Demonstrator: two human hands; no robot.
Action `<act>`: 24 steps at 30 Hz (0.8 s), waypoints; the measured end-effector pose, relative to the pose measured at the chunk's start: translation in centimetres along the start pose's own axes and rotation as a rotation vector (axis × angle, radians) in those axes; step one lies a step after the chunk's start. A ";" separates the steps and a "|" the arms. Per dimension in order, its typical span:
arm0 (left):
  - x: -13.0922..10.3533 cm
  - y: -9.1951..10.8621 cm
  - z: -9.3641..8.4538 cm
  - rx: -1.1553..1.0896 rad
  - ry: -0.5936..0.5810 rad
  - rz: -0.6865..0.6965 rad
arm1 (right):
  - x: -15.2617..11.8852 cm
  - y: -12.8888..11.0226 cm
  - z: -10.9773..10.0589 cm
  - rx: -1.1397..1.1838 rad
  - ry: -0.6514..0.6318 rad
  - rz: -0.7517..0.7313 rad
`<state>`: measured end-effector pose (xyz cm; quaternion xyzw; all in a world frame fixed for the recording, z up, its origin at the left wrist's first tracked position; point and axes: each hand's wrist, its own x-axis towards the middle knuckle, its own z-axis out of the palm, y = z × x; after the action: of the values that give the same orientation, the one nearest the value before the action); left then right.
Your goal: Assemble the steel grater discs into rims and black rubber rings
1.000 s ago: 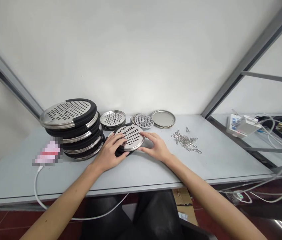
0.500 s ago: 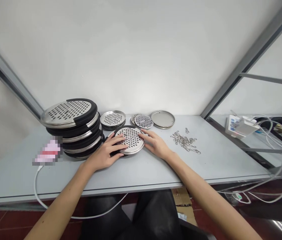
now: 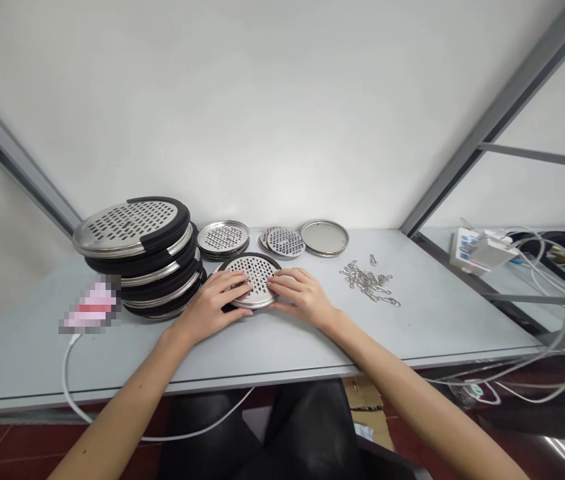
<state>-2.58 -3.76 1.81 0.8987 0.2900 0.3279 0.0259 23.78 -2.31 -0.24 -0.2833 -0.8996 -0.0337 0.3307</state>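
Observation:
A round slotted metal disc (image 3: 259, 269) with a black rim along its far edge lies on the table between my hands. My left hand (image 3: 221, 295) grips its left side, fingertips on the slotted face and thumb near the front edge. From the right, my right hand (image 3: 299, 293) holds it too, fingers bent over the edge and resting on the face. Close to my left hand stands a tall stack of similar black-rimmed discs (image 3: 132, 227). The underside of the held disc is hidden.
Behind are a pile of slotted discs (image 3: 223, 237), several smaller perforated plates (image 3: 286, 243) and plain round metal plates (image 3: 325, 237). Small metal clips (image 3: 367, 280) lie scattered to the right. A pixelated object with a white cable (image 3: 69, 380) is at left; a power strip (image 3: 465, 250) is far right.
The disc has turned, so its black rim now runs along the far side instead of the left. My right hand has shifted left, further onto the slotted face.

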 end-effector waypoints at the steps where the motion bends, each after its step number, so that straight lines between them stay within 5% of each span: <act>1: -0.1 -0.2 -0.1 0.000 -0.015 0.010 | 0.0 0.0 0.0 0.022 -0.010 0.024; 8: -0.5 -0.4 -0.9 -0.039 0.047 -0.045 | -0.7 1.4 0.5 0.191 0.007 0.405; 12: -0.5 0.2 -1.0 -0.037 0.064 -0.059 | -1.1 1.7 0.9 0.361 -0.060 0.368; 18: -0.3 0.0 -0.7 0.068 -0.081 -0.067 | -1.1 0.9 0.6 0.498 -0.033 0.366; 24: -0.4 -0.3 -0.5 0.050 -0.042 -0.082 | -1.0 0.2 0.1 0.543 0.019 0.362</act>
<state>-3.28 -3.82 1.87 0.8932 0.3340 0.3003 0.0227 24.53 -2.61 -0.95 -0.3398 -0.8076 0.2645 0.4030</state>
